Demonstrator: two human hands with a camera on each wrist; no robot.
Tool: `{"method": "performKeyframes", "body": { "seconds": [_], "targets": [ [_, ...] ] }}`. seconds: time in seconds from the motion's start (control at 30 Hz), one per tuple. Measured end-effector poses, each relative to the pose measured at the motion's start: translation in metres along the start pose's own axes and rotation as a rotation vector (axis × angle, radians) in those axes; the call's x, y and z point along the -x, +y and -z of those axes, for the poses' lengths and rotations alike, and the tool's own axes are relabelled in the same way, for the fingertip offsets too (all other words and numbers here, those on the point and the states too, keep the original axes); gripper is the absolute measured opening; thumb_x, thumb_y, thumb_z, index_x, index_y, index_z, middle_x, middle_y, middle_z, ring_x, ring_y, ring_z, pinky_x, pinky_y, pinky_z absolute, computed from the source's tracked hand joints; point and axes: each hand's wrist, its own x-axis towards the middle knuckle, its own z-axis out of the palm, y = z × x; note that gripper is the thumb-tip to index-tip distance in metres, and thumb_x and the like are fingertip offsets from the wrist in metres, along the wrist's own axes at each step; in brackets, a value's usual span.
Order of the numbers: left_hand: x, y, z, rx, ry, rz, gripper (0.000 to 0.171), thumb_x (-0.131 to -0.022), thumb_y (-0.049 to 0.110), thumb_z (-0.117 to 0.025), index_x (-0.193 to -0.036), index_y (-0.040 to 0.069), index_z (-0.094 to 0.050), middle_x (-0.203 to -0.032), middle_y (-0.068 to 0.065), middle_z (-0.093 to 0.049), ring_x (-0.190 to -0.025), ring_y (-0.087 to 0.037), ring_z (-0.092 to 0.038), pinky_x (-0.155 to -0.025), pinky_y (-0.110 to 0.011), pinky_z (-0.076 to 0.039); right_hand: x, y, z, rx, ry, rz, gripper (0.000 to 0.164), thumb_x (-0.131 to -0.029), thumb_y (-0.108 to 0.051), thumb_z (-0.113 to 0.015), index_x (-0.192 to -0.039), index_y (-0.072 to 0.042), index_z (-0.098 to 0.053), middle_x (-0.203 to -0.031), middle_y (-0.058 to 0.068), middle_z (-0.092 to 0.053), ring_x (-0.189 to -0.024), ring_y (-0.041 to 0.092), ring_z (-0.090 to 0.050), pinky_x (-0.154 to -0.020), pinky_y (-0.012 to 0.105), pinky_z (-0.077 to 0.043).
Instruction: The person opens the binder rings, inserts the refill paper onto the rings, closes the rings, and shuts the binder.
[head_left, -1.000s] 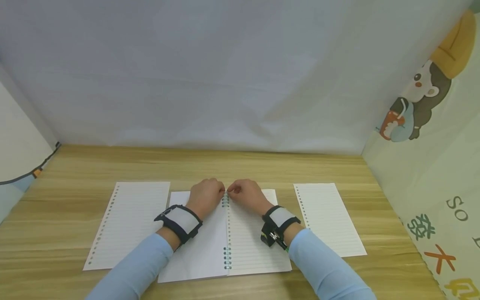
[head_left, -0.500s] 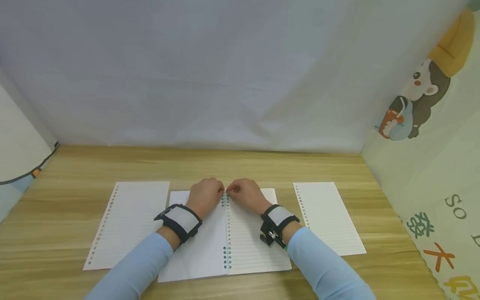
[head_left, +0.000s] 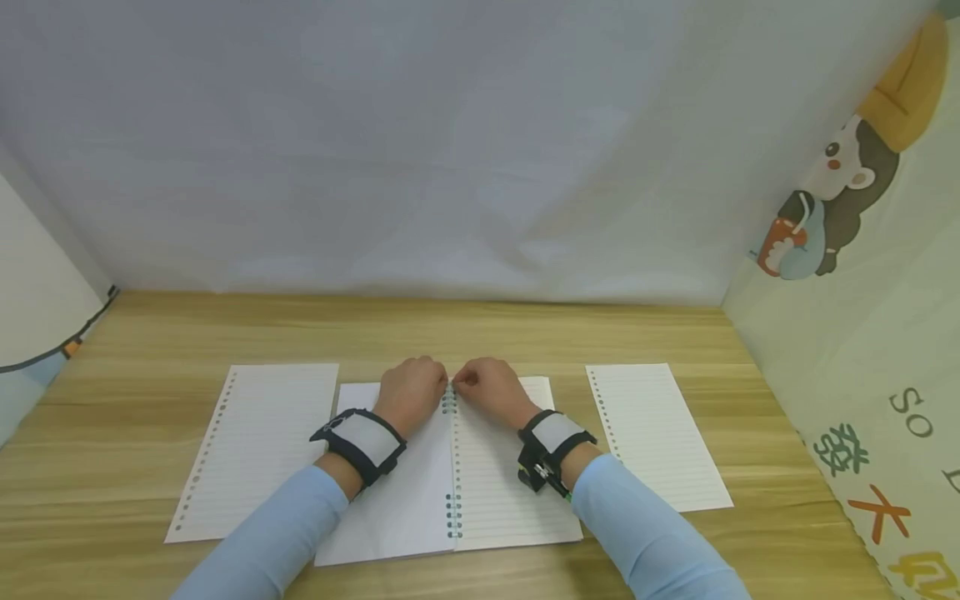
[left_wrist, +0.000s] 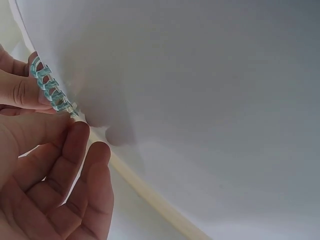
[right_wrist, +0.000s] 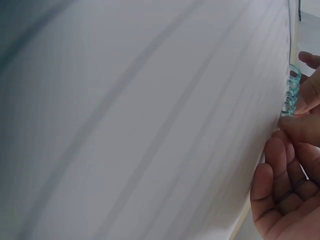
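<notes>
An open loose-leaf notebook lies before me, its blank left page (head_left: 390, 517) beside a lined right page (head_left: 517, 500). Teal plastic binding rings (head_left: 450, 402) sit at the top of its spine; a second set of rings (head_left: 454, 517) sits near the bottom. My left hand (head_left: 411, 396) and right hand (head_left: 495, 392) meet at the upper rings, thumbs and fingers pinching there. In the left wrist view these rings (left_wrist: 52, 87) stand at the page edge between the fingertips. The right wrist view has the rings (right_wrist: 291, 92) close to both thumbs. Whether each ring is fastened cannot be told.
A lined, punched sheet (head_left: 262, 450) lies left of the notebook, partly under the left forearm. Another punched sheet (head_left: 656, 433) lies to the right. The wooden table (head_left: 420, 329) ends at a pale cloth backdrop (head_left: 420, 167); a printed cloth (head_left: 862, 333) hangs at right.
Almost nothing differs. Both hands stay at the upper rings, with the right wrist shifted very slightly leftward. The notebook and loose sheets lie as before.
</notes>
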Motion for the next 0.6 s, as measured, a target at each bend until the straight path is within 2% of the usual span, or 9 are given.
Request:
{"method": "performKeyframes", "body": {
  "seconds": [0.6],
  "targets": [
    [0.0034,0.0009,0.0029,0.005,0.004,0.003,0.016,-0.092,0.018,-0.058,-0.096,0.009,-0.071,-0.085,-0.004,-0.067,-0.073,-0.017,-0.060,-0.061,-0.031,-0.050,0.0001,-0.0012,-0.0008,0.026,-0.022,-0.004,0.018,-0.091,-0.015,-0.058,-0.098,-0.004,-0.070,-0.095,0.007,-0.069,-0.081,0.014,-0.059,-0.077,0.030,-0.049]
  ]
}}
